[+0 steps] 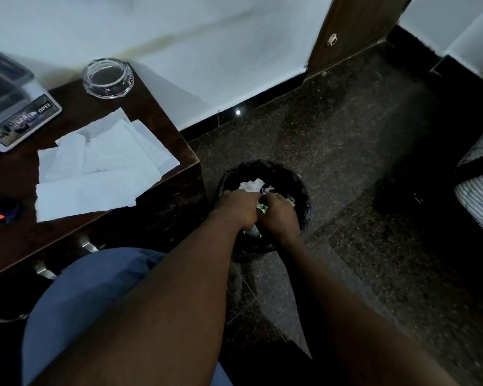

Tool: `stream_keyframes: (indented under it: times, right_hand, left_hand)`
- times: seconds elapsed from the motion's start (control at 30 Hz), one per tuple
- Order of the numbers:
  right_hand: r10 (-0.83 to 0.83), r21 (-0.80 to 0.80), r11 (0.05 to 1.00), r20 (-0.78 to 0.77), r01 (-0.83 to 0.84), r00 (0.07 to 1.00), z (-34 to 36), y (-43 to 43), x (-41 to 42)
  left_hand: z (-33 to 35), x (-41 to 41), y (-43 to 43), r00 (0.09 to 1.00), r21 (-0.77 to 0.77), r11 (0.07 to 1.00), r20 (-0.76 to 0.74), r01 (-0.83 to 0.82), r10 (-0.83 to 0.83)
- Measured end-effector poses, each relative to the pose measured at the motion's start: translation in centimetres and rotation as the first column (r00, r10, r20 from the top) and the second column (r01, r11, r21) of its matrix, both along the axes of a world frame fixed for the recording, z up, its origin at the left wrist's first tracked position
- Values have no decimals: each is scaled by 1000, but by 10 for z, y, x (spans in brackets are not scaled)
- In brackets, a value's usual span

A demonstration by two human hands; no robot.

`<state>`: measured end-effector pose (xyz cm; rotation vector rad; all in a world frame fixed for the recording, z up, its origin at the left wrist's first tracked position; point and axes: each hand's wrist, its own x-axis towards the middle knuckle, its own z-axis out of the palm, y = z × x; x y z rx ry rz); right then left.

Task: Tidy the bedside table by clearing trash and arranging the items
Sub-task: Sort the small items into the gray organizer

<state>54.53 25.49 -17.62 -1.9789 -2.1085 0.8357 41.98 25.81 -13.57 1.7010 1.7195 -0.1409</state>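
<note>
Progress: partway. Crumpled trash (262,208) is at the bin (304,196) on the floor, just beside the bench (11,168); a white wad (253,186) lies inside. Outstanding: loose paper sheets (103,168), glass ashtray (108,78) and tray (20,121) on the bench, unarranged. Left hand (236,207) and right hand (280,214): arms reached down, side by side over the bin, fingers curled round the trash.
</note>
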Motion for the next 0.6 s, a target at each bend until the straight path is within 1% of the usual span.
stream_keyframes:
  times: [0.13,0.23,0.37,0.5,0.6]
  right_hand:
    - [-10,5,1000,-13,10,1000,18,-5,-3]
    - [-18,57,998,-23,19,1000,37,-10,-7]
    - [-2,111,994,-28,5,1000,66,-17,-13]
    - [70,240,969,-41,-58,997,100,-28,-21]
    - [140,323,938,-27,-123,990,130,-33,-33]
  left_hand:
    - [15,-3,-4,1000,89,996,2,-7,7]
    - [28,-5,-11,1000,141,990,-10,-17,19]
    - [54,-10,-24,997,238,968,11,-79,78]
    - [86,-17,-42,993,414,905,-22,-96,115]
    - [107,-30,-57,981,511,841,19,-178,196]
